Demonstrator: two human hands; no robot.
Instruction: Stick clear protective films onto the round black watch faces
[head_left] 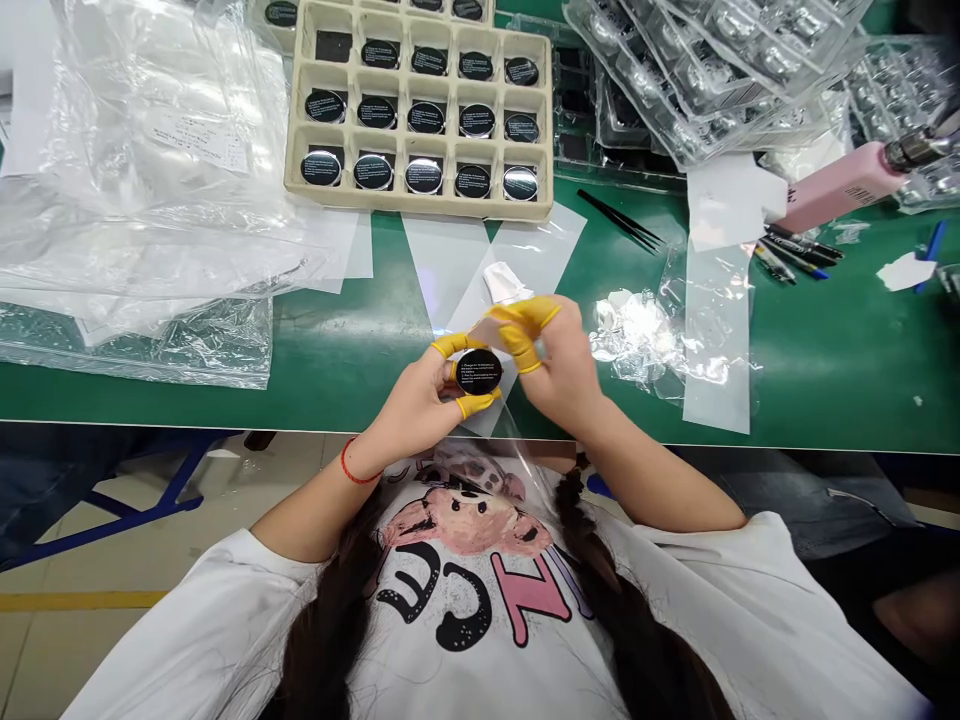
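My left hand, with yellow finger cots on thumb and forefinger and a red string on the wrist, is closed on a small round black disc with white print, held just above the near edge of the green table. My right hand, also in yellow cots, pinches a clear film sheet right over the disc. The film hangs down toward my shirt.
A beige compartment tray with several black discs sits at the back. Clear plastic bags are piled on the left. Black tweezers, crumpled film, a clear strip, pens, a pink bottle and blister trays lie on the right.
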